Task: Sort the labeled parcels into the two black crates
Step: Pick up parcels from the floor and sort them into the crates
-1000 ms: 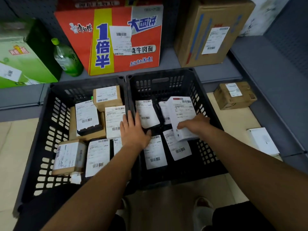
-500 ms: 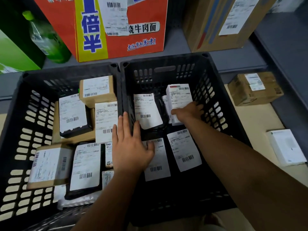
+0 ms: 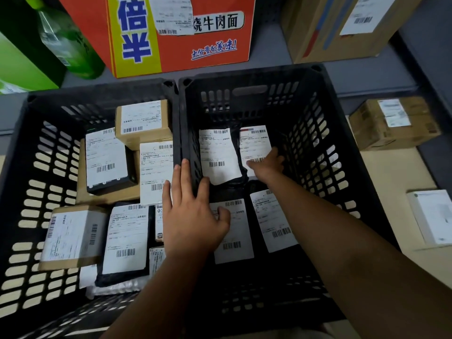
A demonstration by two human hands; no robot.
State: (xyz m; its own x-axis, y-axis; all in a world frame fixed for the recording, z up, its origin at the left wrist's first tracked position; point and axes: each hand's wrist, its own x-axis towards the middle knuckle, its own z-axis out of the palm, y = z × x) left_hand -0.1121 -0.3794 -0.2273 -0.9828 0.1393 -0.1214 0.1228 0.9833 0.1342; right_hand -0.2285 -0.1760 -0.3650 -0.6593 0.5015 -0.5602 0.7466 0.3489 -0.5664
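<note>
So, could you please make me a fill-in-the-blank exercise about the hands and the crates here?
1. The left hand rests with straight fingers on the wall between the two ___.
2. The right hand holds a white parcel inside the right crate, which shows ___ parcels than the left crate.
3. Behind them, an orange carton stands beside a bottle coloured ___.

Missing words: crates; fewer; green.

L black crate point(image 3: 97, 96), R black crate point(image 3: 244, 75) touching, labeled pkgs point(image 3: 143, 121) inside

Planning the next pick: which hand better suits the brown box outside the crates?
Right, likely: the brown box lies beyond the right crate, near the right hand; the left hand rests between the crates.
</note>
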